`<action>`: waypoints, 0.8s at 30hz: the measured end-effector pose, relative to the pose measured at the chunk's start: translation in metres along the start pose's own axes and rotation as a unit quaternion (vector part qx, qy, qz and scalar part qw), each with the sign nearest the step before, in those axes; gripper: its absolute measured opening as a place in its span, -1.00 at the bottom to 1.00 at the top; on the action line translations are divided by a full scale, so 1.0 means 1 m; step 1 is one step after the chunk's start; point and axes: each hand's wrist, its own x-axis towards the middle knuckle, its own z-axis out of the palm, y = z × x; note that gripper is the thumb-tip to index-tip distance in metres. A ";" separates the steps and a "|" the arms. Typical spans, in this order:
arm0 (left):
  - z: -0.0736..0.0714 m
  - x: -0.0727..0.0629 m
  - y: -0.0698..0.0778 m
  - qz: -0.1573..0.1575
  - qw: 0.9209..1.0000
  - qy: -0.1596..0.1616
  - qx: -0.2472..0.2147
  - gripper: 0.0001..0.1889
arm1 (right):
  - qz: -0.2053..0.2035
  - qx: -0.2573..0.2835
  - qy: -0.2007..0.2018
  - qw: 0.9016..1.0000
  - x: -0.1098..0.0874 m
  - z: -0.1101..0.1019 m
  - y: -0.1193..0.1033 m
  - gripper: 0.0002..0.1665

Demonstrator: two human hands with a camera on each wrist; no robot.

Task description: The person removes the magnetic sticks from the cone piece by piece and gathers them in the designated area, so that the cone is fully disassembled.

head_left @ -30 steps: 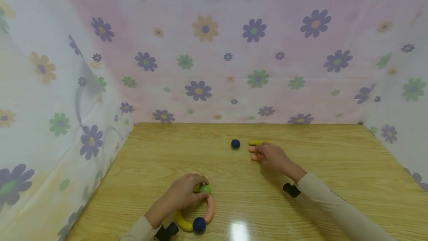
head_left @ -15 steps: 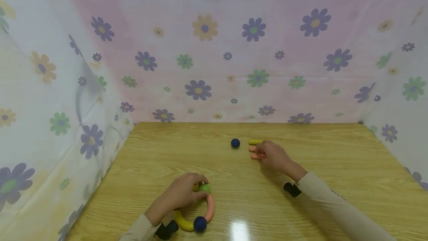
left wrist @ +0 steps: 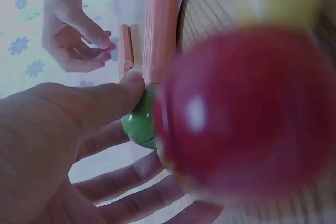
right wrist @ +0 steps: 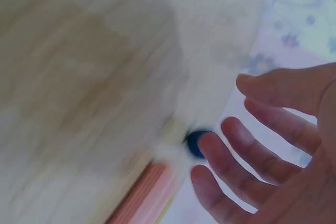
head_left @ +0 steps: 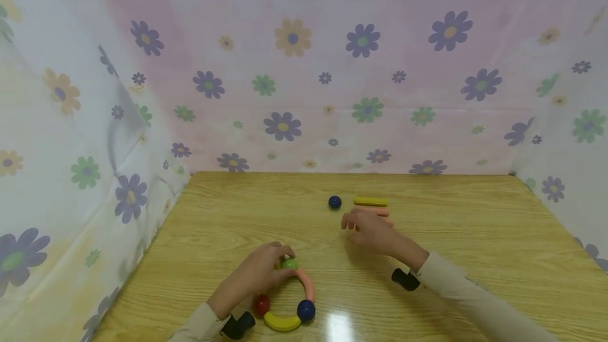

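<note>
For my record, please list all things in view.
Green ball: 1, green, front
Red ball: 1, red, front left
Blue balls: 2, dark blue, front and back
Curved salmon rod: 1, salmon, front
Curved yellow rod: 1 clear, yellow, front
Straight yellow rod: 1, yellow, back
Straight salmon rods: 2, salmon, back
Table: 1, wood-look, below
Cloth: count unclear, pastel floral, around
Wrist devices: 2, black, wrists
Sleeves: 2, beige, forearms
Left hand: 1, pinching green ball
Right hand: 1, near straight rods

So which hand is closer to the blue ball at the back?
The right hand, just in front of that blue ball and to its right. The left hand is farther off, toward the person, holding the green ball.
</note>
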 end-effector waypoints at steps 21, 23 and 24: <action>0.016 0.007 0.009 -0.001 0.995 0.018 -0.095 -0.83 | -0.061 0.026 -0.085 0.994 0.012 0.053 -0.068 -0.92; 0.017 0.006 0.010 -0.008 0.995 0.018 -0.095 -0.83 | -0.058 0.025 -0.079 0.995 0.012 0.054 -0.069 -0.91; 0.017 0.006 0.010 -0.011 0.995 0.017 -0.095 -0.83 | -0.057 0.027 -0.076 0.995 0.012 0.054 -0.069 -0.90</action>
